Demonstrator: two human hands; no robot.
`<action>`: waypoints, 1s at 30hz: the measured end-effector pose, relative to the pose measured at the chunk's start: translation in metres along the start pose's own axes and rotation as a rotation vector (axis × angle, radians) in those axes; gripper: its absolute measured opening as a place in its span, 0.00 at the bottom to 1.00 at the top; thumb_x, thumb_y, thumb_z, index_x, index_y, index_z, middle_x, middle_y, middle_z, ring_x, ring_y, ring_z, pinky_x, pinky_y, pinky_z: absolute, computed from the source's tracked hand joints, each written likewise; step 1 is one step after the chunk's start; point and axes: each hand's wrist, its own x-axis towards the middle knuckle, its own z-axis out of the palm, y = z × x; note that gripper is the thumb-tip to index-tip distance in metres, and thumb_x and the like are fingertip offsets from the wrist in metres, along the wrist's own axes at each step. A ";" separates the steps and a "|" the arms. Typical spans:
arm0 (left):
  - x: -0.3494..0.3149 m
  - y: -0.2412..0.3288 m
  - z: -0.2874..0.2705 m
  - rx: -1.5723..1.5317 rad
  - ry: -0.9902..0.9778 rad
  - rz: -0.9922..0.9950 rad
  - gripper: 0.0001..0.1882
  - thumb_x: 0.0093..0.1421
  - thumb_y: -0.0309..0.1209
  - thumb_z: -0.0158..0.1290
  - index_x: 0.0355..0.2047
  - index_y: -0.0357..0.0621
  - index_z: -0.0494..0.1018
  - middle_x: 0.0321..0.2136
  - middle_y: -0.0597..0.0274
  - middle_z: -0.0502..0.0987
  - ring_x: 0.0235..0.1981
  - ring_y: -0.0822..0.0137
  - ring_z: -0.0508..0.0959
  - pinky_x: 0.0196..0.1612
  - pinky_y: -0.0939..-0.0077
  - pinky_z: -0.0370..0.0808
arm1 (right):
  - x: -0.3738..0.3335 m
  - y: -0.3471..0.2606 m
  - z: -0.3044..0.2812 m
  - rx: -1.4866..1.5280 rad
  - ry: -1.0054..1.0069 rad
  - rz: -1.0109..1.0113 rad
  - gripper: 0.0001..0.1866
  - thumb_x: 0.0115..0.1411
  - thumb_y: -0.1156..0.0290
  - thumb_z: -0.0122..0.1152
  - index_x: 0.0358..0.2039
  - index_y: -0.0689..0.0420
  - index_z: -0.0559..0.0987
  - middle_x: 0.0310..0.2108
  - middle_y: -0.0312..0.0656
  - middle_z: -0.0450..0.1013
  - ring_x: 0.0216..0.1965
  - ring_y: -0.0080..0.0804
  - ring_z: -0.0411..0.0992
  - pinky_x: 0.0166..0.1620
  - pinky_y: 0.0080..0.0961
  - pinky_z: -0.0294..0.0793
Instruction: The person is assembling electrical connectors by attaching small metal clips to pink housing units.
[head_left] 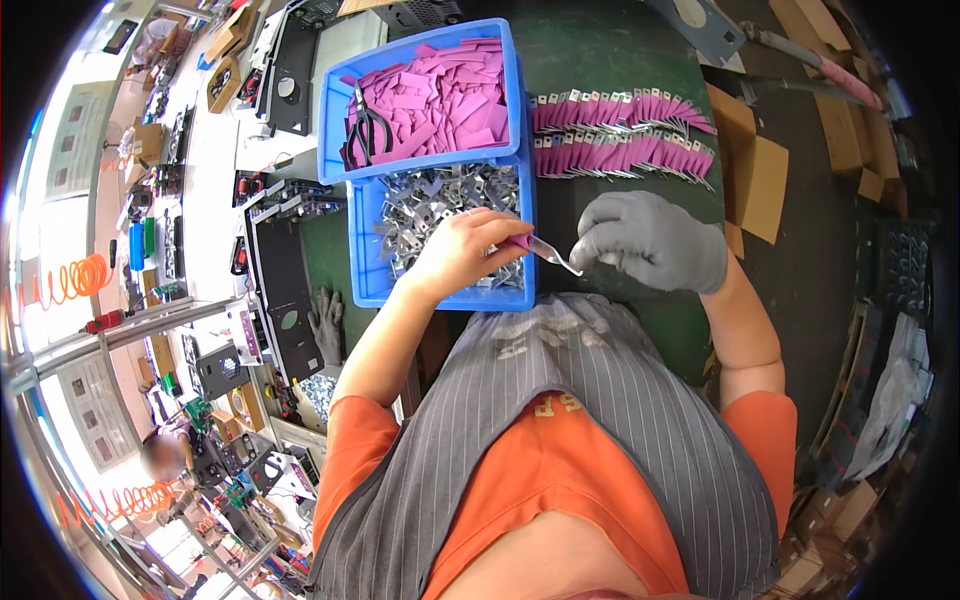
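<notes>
My bare left hand (462, 250) pinches a purple strip (521, 240) at one end of a small bent metal bracket (548, 252). On my right hand (650, 240) is a grey glove, its fingers curled in and the fingertips at the bracket's hooked end. Both hands are just above the near edge of a green table. Under my left hand stands a blue bin (364, 235) of loose metal brackets. A second blue bin (333, 120), behind it, holds purple strips and black-handled scissors (370, 135).
Two rows of brackets with purple strips, a far row (620, 108) and a near row (622, 155), lie right of the bins. An empty grey glove (327, 325) lies left of my left forearm. Cardboard boxes (755, 185) stand beyond the table's right edge.
</notes>
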 end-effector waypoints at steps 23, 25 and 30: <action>0.002 0.019 0.031 -0.072 0.009 -0.050 0.40 0.46 0.25 0.62 0.58 0.44 0.55 0.33 0.64 0.78 0.23 0.67 0.76 0.29 0.73 0.73 | -0.015 0.065 0.047 0.103 0.056 0.249 0.11 0.56 0.65 0.55 0.38 0.57 0.75 0.33 0.46 0.73 0.36 0.43 0.73 0.41 0.34 0.71; -0.002 0.017 0.035 -0.045 0.129 -0.143 0.41 0.45 0.25 0.63 0.58 0.43 0.55 0.42 0.62 0.74 0.25 0.69 0.72 0.30 0.75 0.72 | -0.038 0.084 0.043 -0.014 0.246 0.296 0.11 0.57 0.66 0.54 0.37 0.57 0.75 0.33 0.47 0.73 0.36 0.43 0.73 0.41 0.34 0.71; -0.023 -0.003 0.046 -0.115 0.086 -0.387 0.30 0.49 0.27 0.60 0.53 0.46 0.63 0.39 0.62 0.73 0.24 0.69 0.70 0.31 0.75 0.71 | -0.154 0.175 0.009 -0.794 1.053 0.766 0.08 0.57 0.67 0.54 0.35 0.53 0.76 0.35 0.47 0.70 0.39 0.45 0.68 0.42 0.38 0.69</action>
